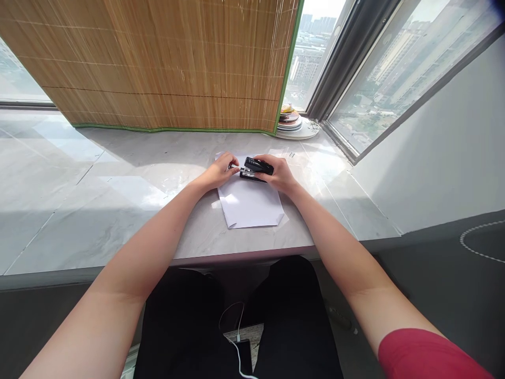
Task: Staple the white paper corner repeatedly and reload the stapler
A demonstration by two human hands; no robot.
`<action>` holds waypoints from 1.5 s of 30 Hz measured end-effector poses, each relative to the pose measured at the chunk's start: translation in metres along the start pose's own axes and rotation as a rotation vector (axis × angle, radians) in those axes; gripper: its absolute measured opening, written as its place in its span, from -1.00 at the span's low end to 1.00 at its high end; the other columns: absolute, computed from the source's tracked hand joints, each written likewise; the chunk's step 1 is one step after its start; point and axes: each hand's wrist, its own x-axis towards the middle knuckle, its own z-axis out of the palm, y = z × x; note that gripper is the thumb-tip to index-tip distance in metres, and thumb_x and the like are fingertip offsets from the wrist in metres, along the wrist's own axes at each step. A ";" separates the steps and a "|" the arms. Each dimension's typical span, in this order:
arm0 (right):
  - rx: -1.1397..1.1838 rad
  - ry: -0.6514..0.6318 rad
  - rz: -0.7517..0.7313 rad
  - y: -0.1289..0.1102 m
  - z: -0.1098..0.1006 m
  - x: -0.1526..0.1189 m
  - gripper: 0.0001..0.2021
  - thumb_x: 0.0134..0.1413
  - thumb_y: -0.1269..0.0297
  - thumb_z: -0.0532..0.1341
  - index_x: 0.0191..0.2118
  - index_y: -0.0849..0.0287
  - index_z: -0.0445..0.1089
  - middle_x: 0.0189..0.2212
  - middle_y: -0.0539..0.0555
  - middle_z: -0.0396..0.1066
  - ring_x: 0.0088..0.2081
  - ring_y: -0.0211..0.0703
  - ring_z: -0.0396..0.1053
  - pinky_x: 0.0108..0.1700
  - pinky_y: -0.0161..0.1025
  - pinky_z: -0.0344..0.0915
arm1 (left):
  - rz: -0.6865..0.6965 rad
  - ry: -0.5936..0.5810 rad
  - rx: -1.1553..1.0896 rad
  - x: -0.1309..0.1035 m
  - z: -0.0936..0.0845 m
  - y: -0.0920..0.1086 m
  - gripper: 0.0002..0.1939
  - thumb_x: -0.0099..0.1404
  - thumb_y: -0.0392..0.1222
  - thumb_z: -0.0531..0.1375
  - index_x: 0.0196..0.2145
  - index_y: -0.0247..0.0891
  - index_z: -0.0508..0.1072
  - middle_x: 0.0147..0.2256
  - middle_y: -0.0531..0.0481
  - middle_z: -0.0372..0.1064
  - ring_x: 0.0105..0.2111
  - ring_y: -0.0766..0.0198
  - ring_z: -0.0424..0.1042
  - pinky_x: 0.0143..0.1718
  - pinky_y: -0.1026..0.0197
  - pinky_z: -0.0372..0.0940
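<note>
A black stapler (258, 166) is held above a stack of white paper (250, 202), its top raised from its base so that the metal inside shows. My right hand (279, 172) is closed around the stapler's right end, thumb in front. At its left end, my left hand (224, 169) is closed in a pinch beside the metal part. A small dark, shiny bit shows at the left fingertips, too small to name. The paper lies on the stone sill under both hands, with its front corners slightly curled.
A bamboo blind (165, 63) with green edging hangs over the back of the sill (130, 231). Stacked plates (294, 126) stand in the corner by the window frame (339, 58). Below, a phone (243, 355) with a white cable lies between my legs.
</note>
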 end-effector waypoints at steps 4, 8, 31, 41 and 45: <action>0.041 0.011 0.011 0.000 -0.001 -0.001 -0.52 0.09 -0.03 0.47 0.07 0.09 0.59 -0.03 0.13 0.65 -0.01 0.11 0.59 0.15 0.01 0.47 | -0.035 0.019 -0.040 0.000 -0.004 0.003 -0.89 0.40 -0.13 0.25 -0.17 -0.18 0.46 -0.06 -0.09 0.49 -0.04 0.10 0.44 0.09 0.00 0.34; 0.058 0.004 0.023 0.001 -0.001 0.000 -0.49 0.04 -0.07 0.51 0.05 0.09 0.61 -0.02 0.13 0.65 0.01 0.14 0.59 0.16 0.03 0.47 | -0.036 0.028 -0.092 -0.003 -0.010 0.009 -0.82 0.34 -0.04 0.32 -0.20 -0.18 0.57 -0.09 -0.08 0.55 -0.05 0.08 0.49 0.05 0.02 0.35; 0.108 -0.084 -0.061 -0.022 0.001 -0.007 -0.61 0.03 -0.13 0.54 -0.05 -0.12 0.72 -0.17 0.06 0.69 -0.15 0.02 0.46 0.01 0.06 0.48 | 0.200 -0.002 -0.144 -0.006 -0.013 0.018 -0.47 0.09 0.07 0.57 0.00 -0.09 0.66 -0.22 -0.04 0.59 -0.19 0.13 0.51 -0.10 0.06 0.36; 0.038 0.194 0.031 -0.012 -0.003 -0.002 -0.51 0.12 -0.07 0.47 0.10 0.07 0.63 -0.08 0.15 0.63 -0.06 0.09 0.52 0.10 0.05 0.48 | 0.021 0.202 -0.031 -0.001 -0.015 0.009 -0.63 0.48 0.13 0.23 0.02 -0.16 0.62 -0.03 -0.13 0.63 0.03 0.02 0.53 0.18 -0.03 0.34; -0.240 0.405 0.153 -0.006 -0.024 0.001 -0.60 0.20 0.12 0.33 0.12 0.09 0.57 0.01 0.22 0.61 0.05 0.24 0.49 0.26 0.25 0.31 | -0.106 0.139 0.237 0.004 -0.006 -0.015 -0.52 0.43 -0.09 0.24 0.27 -0.18 0.50 0.31 -0.21 0.43 0.35 -0.13 0.29 0.42 -0.19 0.13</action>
